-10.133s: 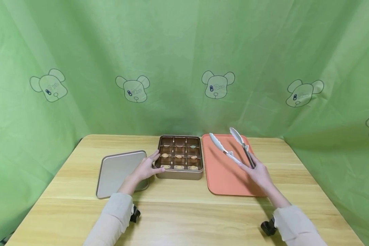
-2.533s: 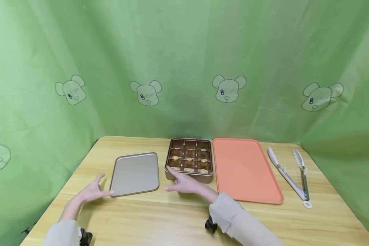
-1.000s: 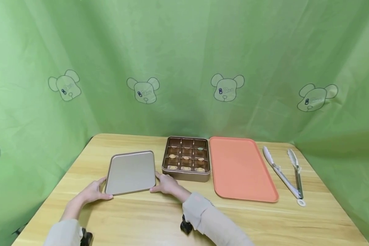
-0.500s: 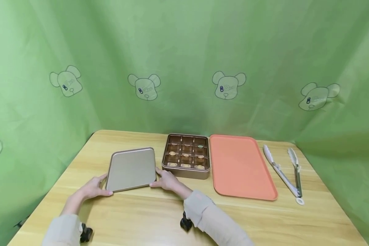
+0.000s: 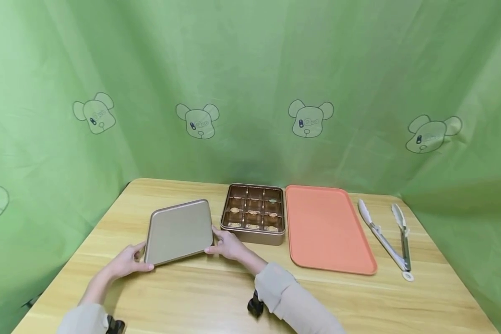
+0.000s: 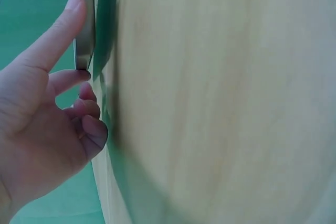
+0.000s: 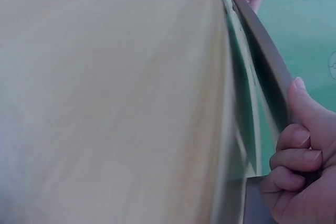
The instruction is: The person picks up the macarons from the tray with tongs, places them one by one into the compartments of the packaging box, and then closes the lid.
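A grey-brown metal tin lid (image 5: 179,232) is held between my two hands, a little above the table in the wrist views. My left hand (image 5: 127,260) pinches its near left corner, thumb on the rim and index finger at the lower edge, as the left wrist view shows at the lid's side (image 6: 84,30). At the near right corner, my right hand (image 5: 229,245) grips the rim with curled fingers (image 7: 294,158). Just right of that hand stands the open bronze tin (image 5: 263,237), with a brown divided insert; round pieces, mostly tan and one green, sit in several compartments.
A coral tray (image 5: 330,232) lies flat to the right of the tin. Farther right, spread tongs (image 5: 386,243) with pale tips rest on the wooden table (image 5: 200,297). A green curtain (image 5: 250,55) encloses the back and sides.
Earlier my right hand held the tongs and my left touched the tin; the tongs now lie right of the tray. Both hands have since taken the lid, which has risen and tilted slightly.
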The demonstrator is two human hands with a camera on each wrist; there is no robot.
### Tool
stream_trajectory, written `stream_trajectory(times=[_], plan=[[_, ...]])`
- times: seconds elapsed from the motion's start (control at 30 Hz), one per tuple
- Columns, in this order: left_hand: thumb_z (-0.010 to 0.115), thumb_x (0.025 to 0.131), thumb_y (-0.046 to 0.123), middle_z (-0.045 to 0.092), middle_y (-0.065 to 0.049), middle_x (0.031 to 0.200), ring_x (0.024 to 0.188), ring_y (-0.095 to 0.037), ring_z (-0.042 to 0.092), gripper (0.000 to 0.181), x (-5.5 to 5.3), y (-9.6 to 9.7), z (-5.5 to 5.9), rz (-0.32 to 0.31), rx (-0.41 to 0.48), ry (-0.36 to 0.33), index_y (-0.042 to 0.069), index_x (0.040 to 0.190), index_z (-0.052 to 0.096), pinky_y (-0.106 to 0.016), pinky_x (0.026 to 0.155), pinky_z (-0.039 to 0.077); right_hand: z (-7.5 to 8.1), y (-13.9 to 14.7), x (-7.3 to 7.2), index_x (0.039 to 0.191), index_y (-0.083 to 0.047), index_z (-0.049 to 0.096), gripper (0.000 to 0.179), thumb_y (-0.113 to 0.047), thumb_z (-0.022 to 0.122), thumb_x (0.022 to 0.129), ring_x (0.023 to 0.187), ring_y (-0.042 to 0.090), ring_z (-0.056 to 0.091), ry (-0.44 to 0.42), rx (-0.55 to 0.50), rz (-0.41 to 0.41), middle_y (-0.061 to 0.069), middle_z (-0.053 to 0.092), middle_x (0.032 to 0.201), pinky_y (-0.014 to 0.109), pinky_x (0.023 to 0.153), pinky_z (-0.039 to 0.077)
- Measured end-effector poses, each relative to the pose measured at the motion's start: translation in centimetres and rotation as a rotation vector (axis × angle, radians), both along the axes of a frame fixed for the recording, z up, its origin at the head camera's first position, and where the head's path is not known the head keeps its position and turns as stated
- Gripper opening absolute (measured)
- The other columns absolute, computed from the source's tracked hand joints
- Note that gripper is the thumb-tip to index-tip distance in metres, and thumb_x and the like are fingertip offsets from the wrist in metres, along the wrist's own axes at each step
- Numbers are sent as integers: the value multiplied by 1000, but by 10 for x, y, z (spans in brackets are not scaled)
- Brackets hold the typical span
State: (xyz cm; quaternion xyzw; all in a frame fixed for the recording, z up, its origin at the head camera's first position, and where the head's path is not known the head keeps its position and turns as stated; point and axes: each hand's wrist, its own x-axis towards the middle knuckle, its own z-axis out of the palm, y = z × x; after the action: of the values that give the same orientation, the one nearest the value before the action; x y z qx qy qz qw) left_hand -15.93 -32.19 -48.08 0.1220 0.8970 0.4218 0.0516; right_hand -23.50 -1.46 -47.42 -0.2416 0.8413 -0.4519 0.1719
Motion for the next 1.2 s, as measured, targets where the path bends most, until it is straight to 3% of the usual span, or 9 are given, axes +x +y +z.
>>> stream_trajectory(times=[0.17, 0.27, 0.4, 0.53, 0.87, 1.2], plan=[[73, 73, 7, 48, -6, 71, 62, -8, 42, 83, 5, 1, 0, 1, 89, 22, -18, 134, 23, -22, 52, 41, 9, 5, 3, 142, -4, 25, 82, -22, 72, 77, 39, 3, 24, 10, -35, 19, -12, 27, 45, 14, 38, 26], [72, 73, 5, 47, -10, 77, 67, -11, 42, 84, 6, 4, 3, 32, 122, 13, -15, 136, 21, -22, 54, 43, 15, 8, 5, 142, -3, 24, 83, -28, 71, 78, 40, 1, 24, 62, -58, 36, -14, 26, 46, 13, 38, 25], [72, 73, 7, 43, -12, 85, 71, -14, 40, 87, 6, 7, 13, 84, 124, -5, -9, 140, 19, -22, 55, 42, 24, 10, 8, 143, -3, 23, 83, -27, 70, 78, 41, 2, 23, 100, -62, 24, -12, 26, 47, 14, 37, 24], [71, 74, 7, 39, -12, 87, 67, -13, 37, 87, 5, 9, 25, 96, 123, 20, -6, 141, 18, -21, 52, 40, 35, 10, 8, 144, -8, 22, 83, -24, 70, 78, 41, 5, 25, 97, -32, -16, -9, 28, 47, 14, 37, 25], [71, 75, 10, 44, -16, 95, 68, -11, 39, 88, -12, 30, 40, 76, 124, 49, -4, 142, 18, -21, 53, 40, 58, 37, 10, 145, -11, 21, 84, -23, 70, 78, 46, 7, 27, 112, -89, -71, -7, 29, 50, 16, 42, 30], [70, 76, 8, 47, -16, 98, 66, -9, 39, 88, -33, 61, 51, -10, 212, 61, -2, 144, 15, -20, 54, 40, 72, 73, 8, 145, -12, 21, 83, -17, 70, 79, 46, 8, 27, 152, -135, -121, -6, 28, 49, 17, 42, 29]])
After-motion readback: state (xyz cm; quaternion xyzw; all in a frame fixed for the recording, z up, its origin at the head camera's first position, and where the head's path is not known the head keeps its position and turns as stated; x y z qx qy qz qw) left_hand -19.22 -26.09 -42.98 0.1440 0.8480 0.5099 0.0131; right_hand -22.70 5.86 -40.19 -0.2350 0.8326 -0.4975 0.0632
